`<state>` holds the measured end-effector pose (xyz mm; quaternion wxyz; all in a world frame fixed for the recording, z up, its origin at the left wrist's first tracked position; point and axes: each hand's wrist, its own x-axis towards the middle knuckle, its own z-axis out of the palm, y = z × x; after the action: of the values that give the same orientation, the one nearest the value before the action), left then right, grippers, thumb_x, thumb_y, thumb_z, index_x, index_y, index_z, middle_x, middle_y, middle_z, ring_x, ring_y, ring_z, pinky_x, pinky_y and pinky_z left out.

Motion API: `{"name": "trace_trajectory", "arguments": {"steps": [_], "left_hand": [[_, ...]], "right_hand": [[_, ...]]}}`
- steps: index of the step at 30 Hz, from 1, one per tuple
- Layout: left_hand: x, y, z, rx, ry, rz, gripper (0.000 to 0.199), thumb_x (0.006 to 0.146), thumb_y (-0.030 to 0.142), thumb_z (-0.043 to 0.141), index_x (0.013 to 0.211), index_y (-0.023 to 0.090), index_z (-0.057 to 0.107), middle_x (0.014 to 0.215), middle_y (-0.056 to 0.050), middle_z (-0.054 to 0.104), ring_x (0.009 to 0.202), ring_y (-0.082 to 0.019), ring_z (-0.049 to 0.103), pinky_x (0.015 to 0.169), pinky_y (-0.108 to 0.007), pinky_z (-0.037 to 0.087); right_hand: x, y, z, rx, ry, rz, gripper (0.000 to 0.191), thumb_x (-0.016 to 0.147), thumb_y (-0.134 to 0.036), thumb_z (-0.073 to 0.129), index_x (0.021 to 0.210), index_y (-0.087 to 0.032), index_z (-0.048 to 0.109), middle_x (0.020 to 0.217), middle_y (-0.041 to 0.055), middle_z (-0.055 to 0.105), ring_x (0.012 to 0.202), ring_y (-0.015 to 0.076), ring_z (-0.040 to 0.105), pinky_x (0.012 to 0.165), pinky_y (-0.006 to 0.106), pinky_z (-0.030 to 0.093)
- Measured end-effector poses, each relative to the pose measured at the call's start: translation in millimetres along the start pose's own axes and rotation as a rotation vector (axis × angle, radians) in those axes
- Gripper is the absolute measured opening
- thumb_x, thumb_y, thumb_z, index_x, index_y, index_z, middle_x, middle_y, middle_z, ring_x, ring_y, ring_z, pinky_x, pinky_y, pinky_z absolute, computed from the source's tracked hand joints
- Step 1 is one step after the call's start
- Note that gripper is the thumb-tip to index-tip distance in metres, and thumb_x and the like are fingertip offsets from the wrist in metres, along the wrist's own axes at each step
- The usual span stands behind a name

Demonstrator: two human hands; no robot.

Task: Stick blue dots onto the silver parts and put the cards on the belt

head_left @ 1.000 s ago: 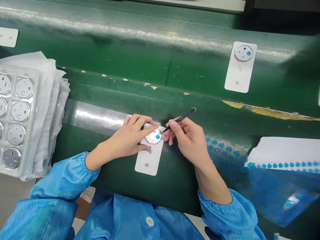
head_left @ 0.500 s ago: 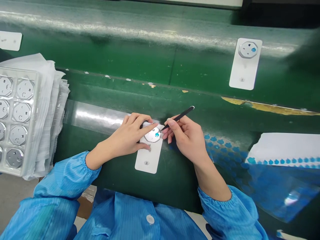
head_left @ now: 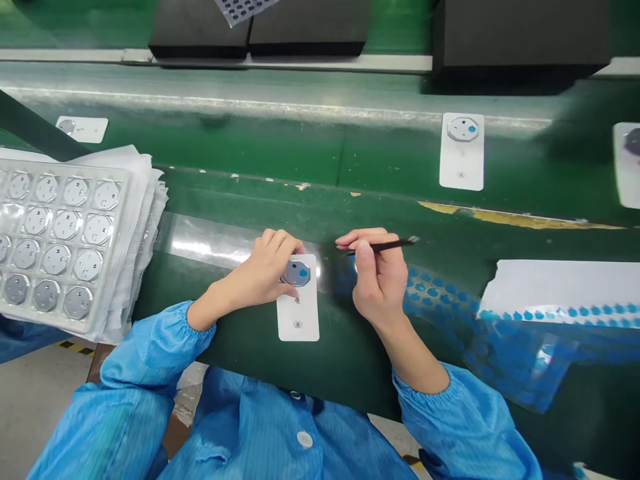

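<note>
On the green worktable (head_left: 245, 340), the clear plastic tray (head_left: 77, 245)'s discs (head_left: 88, 265) look undotted, the left hand (head_left: 265, 267) curls over a white rectangular card (head_left: 297, 310), grip unclear, the right hand (head_left: 379, 277) pinches slim black tweezers (head_left: 397, 245), and the card's silver octagonal disc (head_left: 291, 274) already bears a blue dot (head_left: 303, 273).

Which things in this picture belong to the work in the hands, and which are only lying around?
Seemingly part of the work:
left hand, at the near card
disc with blue dot
right hand, holding tweezers
disc tray
sticker sheet

Seemingly only lying around:
black blocks
dotted sheet
</note>
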<state>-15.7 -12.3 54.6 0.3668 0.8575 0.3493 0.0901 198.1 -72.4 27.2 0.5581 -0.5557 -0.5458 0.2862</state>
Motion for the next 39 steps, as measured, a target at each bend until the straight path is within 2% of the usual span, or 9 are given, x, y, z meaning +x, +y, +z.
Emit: {"name": "trace_trajectory", "arguments": {"steps": [3,6,10,15,20,24,30,35,39], "left_hand": [[0,-2,-3.2,-0.447,0.073,-0.027,0.057,0.079,0.024,0.086,0.121,0.023,0.047,0.114,-0.006,0.063,0.094,-0.021,0.065,0.073,-0.030,0.051],[1,-1,0.0,-0.651,0.153,-0.070,0.062,0.078,0.035,0.088,0.124,0.024,0.048,0.111,-0.006,0.066,0.091,-0.020,0.068,0.068,-0.028,0.051],[1,2,8.5,-0.664,0.192,-0.083,0.063,0.079,0.037,0.088,0.126,0.023,0.049,0.107,-0.006,0.069,0.089,-0.020,0.069,0.071,-0.028,0.052],[-1,3,16.8,-0.577,0.248,-0.045,0.065,0.079,0.035,0.088,0.131,0.023,0.051,0.116,-0.008,0.069,0.100,-0.023,0.069,0.077,-0.030,0.054],[-5,8,26.1,-0.493,0.268,-0.021,0.065,0.081,0.031,0.085,0.135,0.024,0.049,0.128,-0.010,0.065,0.109,-0.025,0.068,0.082,-0.033,0.056],[-7,12,28.9,-0.464,0.306,-0.015,0.063,0.083,0.030,0.082,0.137,0.023,0.050,0.126,-0.011,0.066,0.105,-0.025,0.068,0.081,-0.034,0.056],[-1,11,15.1,-0.902,0.344,-0.141,0.072,0.076,0.034,0.089,0.137,0.026,0.053,0.102,-0.005,0.070,0.091,-0.021,0.070,0.075,-0.031,0.058],[0,13,22.6,-1.141,0.433,-0.286,0.041,0.080,0.038,0.086,0.111,0.021,0.064,0.097,-0.003,0.071,0.085,-0.017,0.068,0.073,-0.026,0.055],[-1,17,32.1,-1.201,0.496,-0.338,0.033,0.081,0.037,0.084,0.100,0.019,0.063,0.090,-0.001,0.070,0.079,-0.015,0.066,0.072,-0.025,0.053]], "right_hand": [[-3,-9,1,0.090,-0.157,0.152,0.024,0.106,-0.045,0.052,0.108,-0.025,0.065,0.104,0.0068,0.067,0.091,0.0229,0.065,0.081,0.037,0.055],[-7,-15,4,0.260,-0.367,0.367,0.032,0.099,-0.054,0.062,0.107,-0.024,0.068,0.096,0.0046,0.069,0.079,0.0210,0.065,0.065,0.032,0.053],[-9,-20,10,0.306,-0.365,0.484,0.036,0.092,-0.058,0.071,0.093,-0.022,0.067,0.078,0.0014,0.066,0.065,0.0182,0.061,0.054,0.028,0.048],[-8,-20,10,0.296,-0.338,0.533,0.037,0.090,-0.059,0.073,0.088,-0.022,0.067,0.074,0.0010,0.066,0.060,0.0178,0.061,0.050,0.028,0.046],[-9,-13,9,0.258,-0.323,0.528,0.041,0.088,-0.059,0.075,0.079,-0.022,0.062,0.068,-0.0002,0.063,0.057,0.0159,0.056,0.048,0.027,0.042],[-11,-12,10,0.225,-0.298,0.508,0.041,0.089,-0.058,0.074,0.076,-0.022,0.060,0.068,-0.0004,0.061,0.059,0.0155,0.054,0.051,0.027,0.041],[-15,-21,16,0.343,-0.322,0.478,0.039,0.091,-0.062,0.070,0.101,-0.025,0.066,0.087,0.0040,0.068,0.072,0.0216,0.064,0.059,0.033,0.053],[-26,-14,23,0.272,-0.381,0.366,0.029,0.100,-0.054,0.062,0.098,-0.026,0.060,0.081,0.0027,0.062,0.067,0.0203,0.058,0.057,0.033,0.050],[-30,-11,27,0.116,-0.377,0.190,0.021,0.104,-0.045,0.056,0.098,-0.025,0.058,0.073,-0.0005,0.055,0.058,0.0167,0.049,0.052,0.031,0.042]]}}
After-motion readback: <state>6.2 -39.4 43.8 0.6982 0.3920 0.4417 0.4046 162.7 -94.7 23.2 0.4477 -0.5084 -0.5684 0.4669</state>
